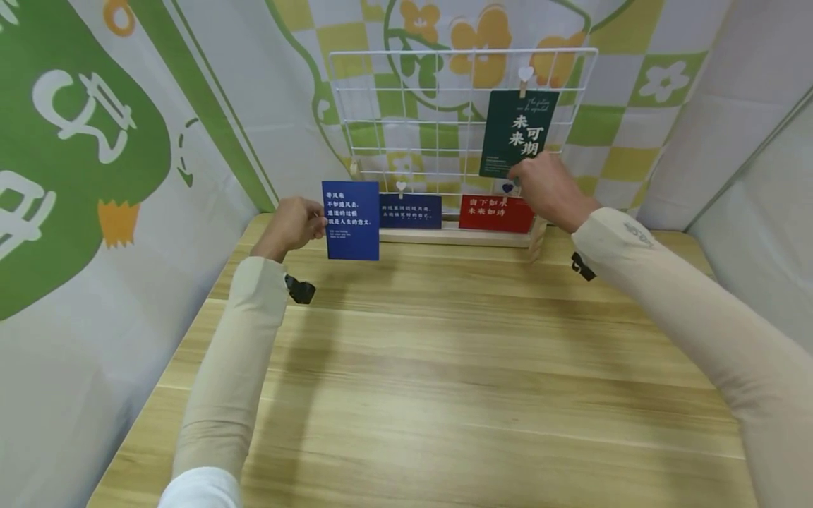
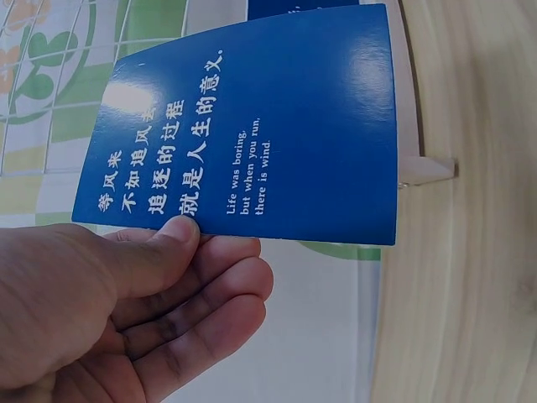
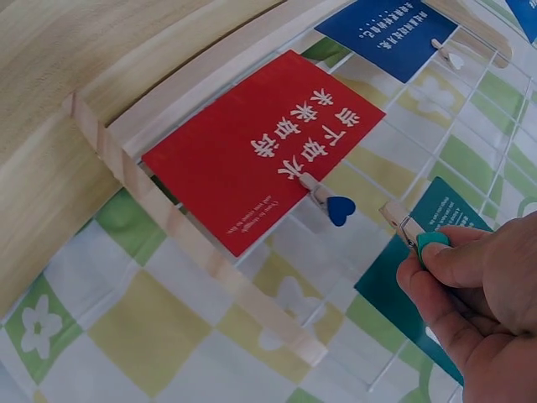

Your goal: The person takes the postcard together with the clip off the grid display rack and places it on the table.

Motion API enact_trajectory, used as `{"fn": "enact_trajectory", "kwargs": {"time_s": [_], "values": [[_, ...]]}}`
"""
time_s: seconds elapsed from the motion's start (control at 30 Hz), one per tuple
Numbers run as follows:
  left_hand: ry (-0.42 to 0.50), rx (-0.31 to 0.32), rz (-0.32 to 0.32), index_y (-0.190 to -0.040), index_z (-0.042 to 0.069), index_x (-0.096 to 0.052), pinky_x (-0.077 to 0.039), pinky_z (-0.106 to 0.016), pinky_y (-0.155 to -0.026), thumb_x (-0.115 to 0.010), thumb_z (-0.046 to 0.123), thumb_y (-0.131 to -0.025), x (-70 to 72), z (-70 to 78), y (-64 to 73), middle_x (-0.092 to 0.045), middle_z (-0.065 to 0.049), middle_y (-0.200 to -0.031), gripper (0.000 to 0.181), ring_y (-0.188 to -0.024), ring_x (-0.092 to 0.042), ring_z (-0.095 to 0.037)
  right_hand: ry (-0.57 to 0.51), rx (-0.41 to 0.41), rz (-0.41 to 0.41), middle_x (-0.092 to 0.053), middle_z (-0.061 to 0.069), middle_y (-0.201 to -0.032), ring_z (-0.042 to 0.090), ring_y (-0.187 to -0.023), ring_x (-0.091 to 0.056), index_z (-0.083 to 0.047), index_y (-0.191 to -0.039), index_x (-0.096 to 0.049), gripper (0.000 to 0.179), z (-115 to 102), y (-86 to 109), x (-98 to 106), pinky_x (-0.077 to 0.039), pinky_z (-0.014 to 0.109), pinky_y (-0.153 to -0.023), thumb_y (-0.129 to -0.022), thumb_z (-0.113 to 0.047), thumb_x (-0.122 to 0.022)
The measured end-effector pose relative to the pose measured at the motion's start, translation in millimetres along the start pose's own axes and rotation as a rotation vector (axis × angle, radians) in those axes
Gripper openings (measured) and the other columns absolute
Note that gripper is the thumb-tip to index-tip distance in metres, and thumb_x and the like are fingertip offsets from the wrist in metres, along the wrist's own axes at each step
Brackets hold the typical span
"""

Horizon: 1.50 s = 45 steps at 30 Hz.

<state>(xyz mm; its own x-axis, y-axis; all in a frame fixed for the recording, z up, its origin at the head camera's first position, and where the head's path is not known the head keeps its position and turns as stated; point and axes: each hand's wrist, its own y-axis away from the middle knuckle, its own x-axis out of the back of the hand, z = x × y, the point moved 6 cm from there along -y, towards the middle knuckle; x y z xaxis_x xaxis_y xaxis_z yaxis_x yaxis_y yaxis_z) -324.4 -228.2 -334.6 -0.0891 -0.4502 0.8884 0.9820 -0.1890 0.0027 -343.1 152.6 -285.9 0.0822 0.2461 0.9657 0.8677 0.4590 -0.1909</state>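
Observation:
My left hand (image 1: pixel 295 224) pinches a blue card (image 1: pixel 352 222) with white writing by its left edge, thumb on the printed face. The card is held up in front of the left end of a white wire grid rack (image 1: pixel 464 51). In the right wrist view my right hand (image 3: pixel 495 294) pinches a small wooden clothespin (image 3: pixel 405 225) with a green heart between thumb and fingers. That hand is in front of the lower part of a dark green card (image 1: pixel 517 134), which hangs from a clothespin with a white heart (image 1: pixel 525 74).
A red card (image 3: pixel 252 151) hangs low on the grid from a clothespin with a blue heart (image 3: pixel 340 210). Left of it hangs a smaller-looking blue card (image 1: pixel 409 213). The rack's wooden base (image 1: pixel 444 236) stands at the back of the wooden table (image 1: pixel 413 367), before a patterned cloth.

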Motion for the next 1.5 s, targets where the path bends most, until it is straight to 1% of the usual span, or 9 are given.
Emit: {"fn": "enact_trajectory", "kwargs": {"time_s": [0.13, 0.33, 0.57, 0.77, 0.9, 1.07, 1.2, 1.37, 1.5], "values": [[0.002, 0.013, -0.02, -0.089, -0.007, -0.067, -0.048, -0.026, -0.058, -0.053, 0.003, -0.099, -3.6, -5.6, 2.9, -0.069, -0.021, -0.079, 0.02, -0.071, -0.066, -0.029, -0.009, 0.006, 0.012, -0.067, 0.028, -0.116, 0.041, -0.1, -0.068, 0.009, -0.113, -0.069, 0.037, 3.8, 2.3, -2.9, -0.057, 0.05, -0.083, -0.089, 0.015, -0.04], [-0.002, 0.019, -0.036, -0.089, -0.007, -0.067, -0.051, -0.027, -0.061, -0.054, 0.001, -0.098, -7.9, -13.1, 8.9, -0.069, -0.02, -0.08, 0.018, -0.071, -0.066, -0.028, -0.006, 0.007, 0.024, -0.068, 0.028, -0.113, 0.039, -0.089, -0.07, 0.009, -0.111, -0.069, 0.039, 9.5, 7.4, -6.5, -0.059, 0.049, -0.078, -0.087, 0.017, -0.04], [0.036, 0.03, -0.055, -0.092, -0.008, -0.067, -0.054, -0.027, -0.063, -0.054, 0.0, -0.098, -12.9, -20.6, 10.9, -0.068, -0.022, -0.084, 0.017, -0.073, -0.066, -0.028, -0.019, -0.007, 0.033, -0.068, 0.028, -0.115, 0.04, -0.096, -0.067, 0.007, -0.112, -0.07, 0.035, 18.1, 14.0, -10.5, -0.057, 0.049, -0.081, -0.09, 0.015, -0.044], [0.006, 0.004, -0.079, -0.082, -0.007, -0.064, -0.052, -0.027, -0.062, -0.055, -0.001, -0.098, -19.5, -24.6, 12.6, -0.069, -0.021, -0.078, 0.019, -0.068, -0.065, -0.025, 0.012, 0.012, 0.047, -0.07, 0.028, -0.108, 0.037, -0.086, -0.066, 0.004, -0.111, -0.072, 0.036, 24.8, 19.9, -16.2, -0.058, 0.049, -0.077, -0.09, 0.015, -0.044], [0.022, 0.014, -0.096, -0.082, -0.007, -0.062, -0.052, -0.028, -0.063, -0.054, -0.002, -0.098, -23.9, -28.0, 14.8, -0.069, -0.021, -0.079, 0.019, -0.071, -0.066, -0.027, 0.004, 0.022, 0.058, -0.072, 0.026, -0.103, 0.036, -0.084, -0.066, 0.004, -0.108, -0.073, 0.036, 30.7, 24.1, -20.3, -0.057, 0.048, -0.075, -0.088, 0.017, -0.046], [0.012, 0.018, -0.116, -0.083, -0.008, -0.063, -0.051, -0.027, -0.062, -0.054, -0.002, -0.097, -29.2, -34.3, 18.4, -0.069, -0.022, -0.079, 0.018, -0.068, -0.064, -0.023, 0.02, 0.011, 0.052, -0.071, 0.028, -0.099, 0.039, -0.086, -0.067, 0.008, -0.099, -0.073, 0.031, 36.9, 30.1, -25.5, -0.055, 0.05, -0.075, -0.086, 0.017, -0.047], [-0.017, 0.018, -0.131, -0.084, -0.007, -0.063, -0.048, -0.025, -0.06, -0.054, -0.001, -0.097, -33.3, -38.9, 22.1, -0.069, -0.021, -0.078, 0.018, -0.066, -0.062, -0.02, 0.016, 0.004, 0.031, -0.071, 0.028, -0.099, 0.037, -0.082, -0.068, 0.009, -0.099, -0.073, 0.028, 42.9, 36.4, -31.6, -0.056, 0.049, -0.071, -0.086, 0.016, -0.049], [-0.012, 0.03, -0.149, -0.084, -0.007, -0.063, -0.05, -0.026, -0.061, -0.054, -0.002, -0.097, -37.8, -43.9, 26.0, -0.069, -0.019, -0.077, 0.017, -0.069, -0.066, -0.026, 0.025, 0.021, 0.02, -0.072, 0.024, -0.09, 0.029, -0.068, -0.064, 0.006, -0.095, -0.074, 0.028, 50.7, 47.0, -41.4, -0.053, 0.044, -0.06, -0.086, 0.015, -0.05], [0.009, 0.04, -0.16, -0.086, -0.008, -0.064, -0.052, -0.026, -0.062, -0.053, -0.003, -0.097, -42.0, -50.7, 28.1, -0.07, -0.022, -0.081, 0.016, -0.071, -0.067, -0.027, 0.028, 0.02, 0.013, -0.072, 0.024, -0.091, 0.031, -0.071, -0.066, 0.006, -0.094, -0.074, 0.026, 58.5, 53.6, -49.1, -0.054, 0.045, -0.061, -0.084, 0.015, -0.052]]}}
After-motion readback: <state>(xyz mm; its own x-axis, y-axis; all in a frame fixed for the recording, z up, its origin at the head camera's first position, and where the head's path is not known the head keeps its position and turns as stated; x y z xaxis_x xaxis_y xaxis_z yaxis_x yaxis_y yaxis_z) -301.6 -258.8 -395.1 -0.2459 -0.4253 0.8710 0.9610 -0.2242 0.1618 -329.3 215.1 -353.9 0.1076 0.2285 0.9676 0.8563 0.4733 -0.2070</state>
